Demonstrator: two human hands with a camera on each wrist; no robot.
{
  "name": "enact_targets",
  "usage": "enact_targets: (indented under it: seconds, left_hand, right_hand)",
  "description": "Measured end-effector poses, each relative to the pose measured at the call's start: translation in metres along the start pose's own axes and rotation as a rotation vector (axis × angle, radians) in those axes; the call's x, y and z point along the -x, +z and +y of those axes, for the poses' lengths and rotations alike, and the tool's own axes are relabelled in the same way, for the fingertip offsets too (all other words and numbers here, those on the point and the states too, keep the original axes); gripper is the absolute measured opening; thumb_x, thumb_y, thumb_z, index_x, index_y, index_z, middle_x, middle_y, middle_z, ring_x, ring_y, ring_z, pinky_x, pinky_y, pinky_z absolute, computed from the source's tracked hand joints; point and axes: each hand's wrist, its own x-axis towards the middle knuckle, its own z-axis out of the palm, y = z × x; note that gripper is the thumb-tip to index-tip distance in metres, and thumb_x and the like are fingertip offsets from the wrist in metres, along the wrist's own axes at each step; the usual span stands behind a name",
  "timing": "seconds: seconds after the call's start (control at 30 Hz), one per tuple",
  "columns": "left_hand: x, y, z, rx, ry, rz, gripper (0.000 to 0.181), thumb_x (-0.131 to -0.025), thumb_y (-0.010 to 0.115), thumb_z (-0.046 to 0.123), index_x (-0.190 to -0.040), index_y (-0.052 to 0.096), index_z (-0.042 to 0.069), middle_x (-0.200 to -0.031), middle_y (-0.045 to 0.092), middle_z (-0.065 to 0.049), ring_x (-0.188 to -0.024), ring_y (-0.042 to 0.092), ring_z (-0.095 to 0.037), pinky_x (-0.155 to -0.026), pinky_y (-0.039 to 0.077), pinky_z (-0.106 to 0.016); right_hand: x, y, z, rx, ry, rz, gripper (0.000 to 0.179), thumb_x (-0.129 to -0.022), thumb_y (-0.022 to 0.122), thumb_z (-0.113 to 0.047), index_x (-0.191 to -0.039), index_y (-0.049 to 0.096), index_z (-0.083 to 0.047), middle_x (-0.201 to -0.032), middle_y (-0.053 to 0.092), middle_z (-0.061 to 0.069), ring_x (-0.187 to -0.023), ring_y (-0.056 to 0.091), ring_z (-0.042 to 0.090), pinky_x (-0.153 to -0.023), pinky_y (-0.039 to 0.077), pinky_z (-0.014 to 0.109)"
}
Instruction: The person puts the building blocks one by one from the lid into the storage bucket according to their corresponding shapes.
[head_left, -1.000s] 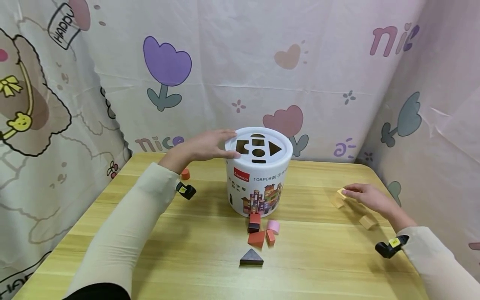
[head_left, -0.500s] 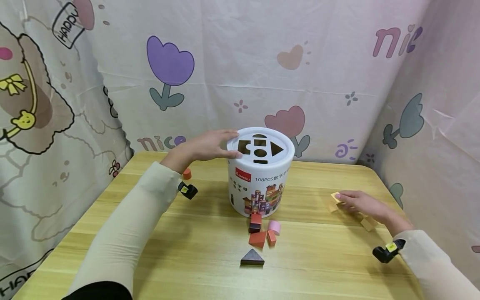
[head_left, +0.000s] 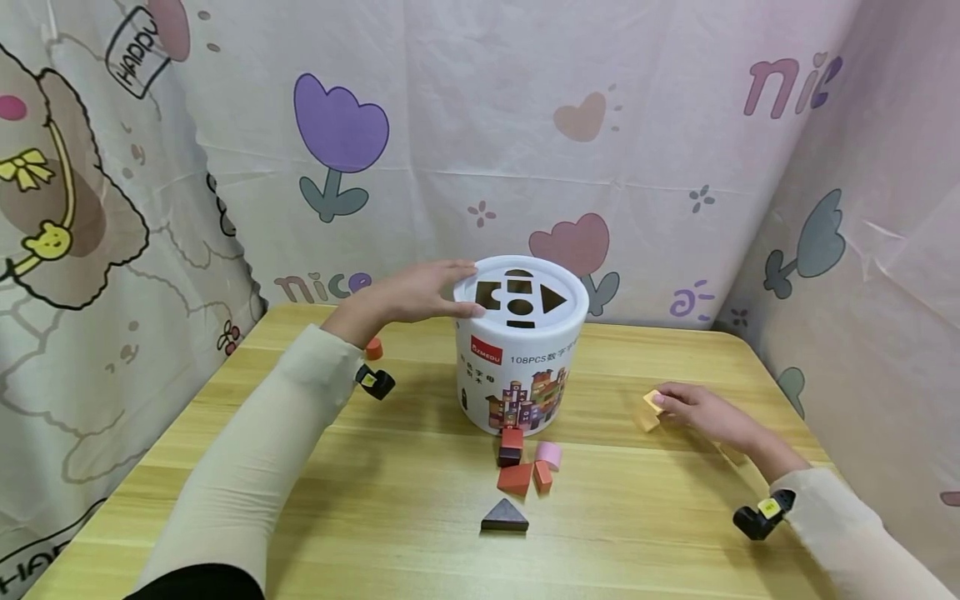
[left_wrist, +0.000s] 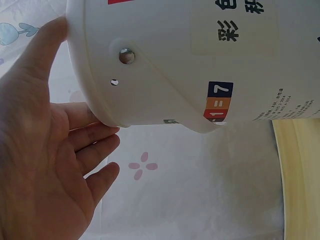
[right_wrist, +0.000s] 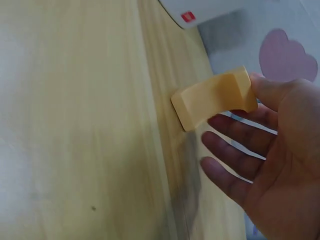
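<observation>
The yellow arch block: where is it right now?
In the head view, the yellow arch is right of the bucket, pinched in the fingertips of the right hand.

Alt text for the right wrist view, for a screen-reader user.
A right hand pinches one end of a yellow, arch-shaped block. A wooden table fills the left; part of a white bucket shows at the top, before a printed cloth.

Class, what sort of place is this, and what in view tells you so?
Probably an indoor play corner: a wood-grain table, a cartoon-printed fabric backdrop, and a white shape-sorter bucket with loose toy blocks in front.
</observation>
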Motion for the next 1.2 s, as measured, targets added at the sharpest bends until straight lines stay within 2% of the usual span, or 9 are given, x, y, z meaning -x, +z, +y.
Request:
enact_targets:
  seconds: [0.13,0.2,0.33,0.4,0.67,0.93,1.2]
  left_hand:
    - [0.001,0.0,-0.001,-0.001,0.0,0.004,0.097,-0.082,0.057,0.074,-0.155,0.029,0.016,-0.161,0.022,-0.002,-0.146,0.019,-0.028,-0.116,0.02,-0.054]
    - [0.001,0.0,-0.002,0.001,0.001,0.006,0.096,-0.083,0.057,0.073,-0.155,0.029,0.016,-0.161,0.023,-0.002,-0.146,0.02,-0.028,-0.116,0.021,-0.054]
    - [0.001,0.0,-0.002,0.004,0.002,0.007,0.096,-0.083,0.057,0.072,-0.155,0.029,0.015,-0.161,0.023,-0.003,-0.146,0.02,-0.028,-0.116,0.021,-0.054]
    - [0.002,0.001,-0.003,0.004,0.004,0.007,0.096,-0.083,0.057,0.072,-0.155,0.029,0.015,-0.161,0.022,-0.003,-0.146,0.02,-0.028,-0.116,0.02,-0.054]
    - [0.002,0.001,-0.004,-0.002,0.008,0.008,0.096,-0.083,0.056,0.073,-0.155,0.03,0.016,-0.161,0.023,-0.002,-0.146,0.02,-0.028,-0.116,0.02,-0.054]
    - [0.001,0.002,-0.003,0.006,0.013,0.01,0.097,-0.083,0.056,0.073,-0.155,0.029,0.015,-0.161,0.023,-0.003,-0.146,0.02,-0.028,-0.116,0.02,-0.053]
    - [0.001,0.002,-0.003,0.012,0.021,0.009,0.096,-0.084,0.056,0.073,-0.155,0.028,0.015,-0.161,0.022,-0.003,-0.146,0.02,-0.027,-0.116,0.019,-0.053]
  right_hand:
    - [-0.001,0.009,-0.01,0.16,-0.071,0.059,0.032,-0.102,0.052,-0.036,-0.116,0.062,-0.009,-0.101,0.061,0.003,-0.092,0.054,0.022,-0.077,0.047,0.034]
    - [-0.002,0.013,-0.013,0.198,-0.096,0.073,0.03,-0.101,0.053,-0.036,-0.115,0.062,-0.012,-0.105,0.062,0.003,-0.096,0.057,0.024,-0.08,0.049,0.038]
    - [-0.003,0.02,-0.016,0.198,-0.117,0.071,0.031,-0.099,0.057,-0.036,-0.117,0.061,-0.011,-0.118,0.062,0.01,-0.112,0.059,0.036,-0.093,0.05,0.052]
    - [-0.003,0.023,-0.017,0.201,-0.116,0.068,0.034,-0.098,0.059,-0.037,-0.118,0.061,-0.01,-0.123,0.061,0.013,-0.115,0.058,0.039,-0.094,0.049,0.055]
    - [-0.004,0.022,-0.03,0.243,-0.127,0.092,0.044,-0.096,0.062,-0.042,-0.123,0.06,-0.007,-0.126,0.06,0.016,-0.11,0.06,0.036,-0.093,0.05,0.054]
    - [-0.008,0.009,-0.064,0.271,-0.144,0.13,0.05,-0.094,0.063,-0.045,-0.128,0.06,-0.009,-0.125,0.062,0.016,-0.107,0.062,0.033,-0.09,0.051,0.053]
    - [-0.013,-0.003,-0.097,0.341,-0.179,0.163,0.066,-0.093,0.064,-0.047,-0.136,0.055,0.002,-0.127,0.062,0.019,-0.111,0.06,0.034,-0.095,0.048,0.054]
